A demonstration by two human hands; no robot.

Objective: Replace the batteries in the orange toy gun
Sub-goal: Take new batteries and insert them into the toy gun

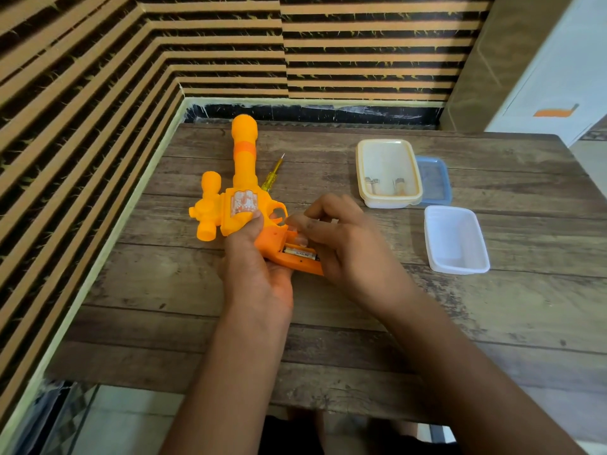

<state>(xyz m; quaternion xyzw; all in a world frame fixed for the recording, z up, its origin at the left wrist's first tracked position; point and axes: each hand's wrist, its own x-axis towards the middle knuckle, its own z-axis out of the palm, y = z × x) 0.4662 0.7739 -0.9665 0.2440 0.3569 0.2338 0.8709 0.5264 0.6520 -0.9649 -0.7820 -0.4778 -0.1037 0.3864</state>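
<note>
Head view: my left hand (254,257) grips the orange toy gun (243,205) by its handle, barrel pointing away; my right hand (331,239) has its fingertips in the open compartment, on a battery (300,254). Behind the gun lies a yellow screwdriver (272,174). The wood-plank table (197,307) fits into a corner of striped walls (82,77); three plastic containers (456,239) sit to the right.

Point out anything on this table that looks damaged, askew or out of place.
The sticker on the orange toy gun is worn and partly peeled. The gun's grip compartment lies open with a battery showing, as the job requires. The screwdriver and the containers rest flat. Nothing else stands out.
</note>
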